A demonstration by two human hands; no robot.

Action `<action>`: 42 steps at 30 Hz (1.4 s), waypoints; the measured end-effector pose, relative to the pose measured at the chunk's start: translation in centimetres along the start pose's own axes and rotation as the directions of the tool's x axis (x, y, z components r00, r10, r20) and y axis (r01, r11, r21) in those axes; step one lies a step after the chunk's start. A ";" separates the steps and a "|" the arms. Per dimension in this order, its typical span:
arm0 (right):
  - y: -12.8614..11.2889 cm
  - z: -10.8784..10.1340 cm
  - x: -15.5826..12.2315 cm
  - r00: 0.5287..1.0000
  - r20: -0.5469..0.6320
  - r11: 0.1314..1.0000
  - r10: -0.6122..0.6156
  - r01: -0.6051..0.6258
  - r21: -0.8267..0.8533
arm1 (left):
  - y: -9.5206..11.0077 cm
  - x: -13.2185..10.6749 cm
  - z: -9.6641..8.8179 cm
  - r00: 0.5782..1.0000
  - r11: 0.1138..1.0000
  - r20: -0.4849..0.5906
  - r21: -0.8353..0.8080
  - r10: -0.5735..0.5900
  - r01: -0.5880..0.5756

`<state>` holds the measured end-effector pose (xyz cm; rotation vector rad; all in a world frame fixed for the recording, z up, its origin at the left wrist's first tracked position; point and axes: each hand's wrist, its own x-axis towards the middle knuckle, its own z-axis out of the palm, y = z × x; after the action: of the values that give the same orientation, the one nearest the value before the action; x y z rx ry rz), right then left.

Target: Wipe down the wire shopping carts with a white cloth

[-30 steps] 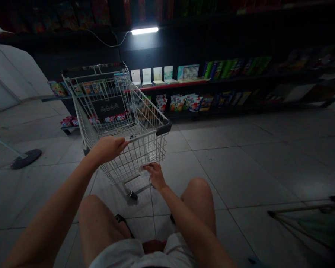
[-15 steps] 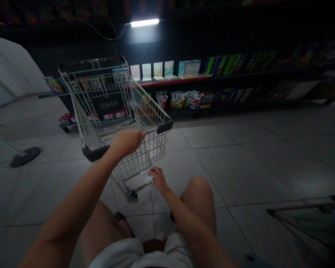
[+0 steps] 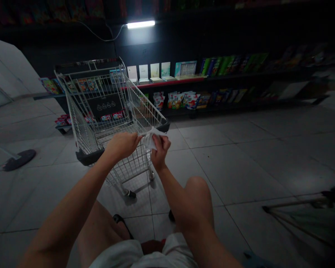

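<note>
A wire shopping cart with dark plastic corner bumpers stands in front of me, its basket showing no goods. My left hand is closed around the top rail at the near end of the basket. Just right of it, my right hand pinches a crumpled white cloth, which may be a wipe. The cloth lies against the top rail beside the right corner bumper and covers part of it. Below, a caster wheel rests on the tiles.
Behind the cart run dark shelves with upright books and snack bags, under a lit tube lamp. At left stands a post with a round base. A folding frame is at the right, on the tiled floor.
My right hand has risen with the white cloth from the cart's lower frame to its top rail. My left hand keeps its grip on the rail; the view has shifted slightly.
</note>
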<state>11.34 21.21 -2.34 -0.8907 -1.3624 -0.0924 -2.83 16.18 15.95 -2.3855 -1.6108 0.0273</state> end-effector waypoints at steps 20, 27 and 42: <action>2.0 -3.8 5.6 0.975 0.010 0.968 -0.221 0.220 -0.120 | -0.7 -2.2 -0.2 0.999 0.998 0.015 0.051 0.029 -0.030; -2.6 -2.8 2.8 0.988 -0.026 0.979 -0.154 0.149 -0.140 | -1.3 -3.4 -0.4 0.999 0.996 0.006 0.083 0.040 -0.041; -4.6 -8.2 7.3 0.868 0.365 0.940 -0.338 0.333 0.078 | -3.6 -5.7 -0.3 0.992 0.992 0.034 0.009 0.124 -0.124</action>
<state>17.27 16.33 6.71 -0.6707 -1.8696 -0.1890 -8.22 12.19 16.33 -2.4863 -1.4701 0.1002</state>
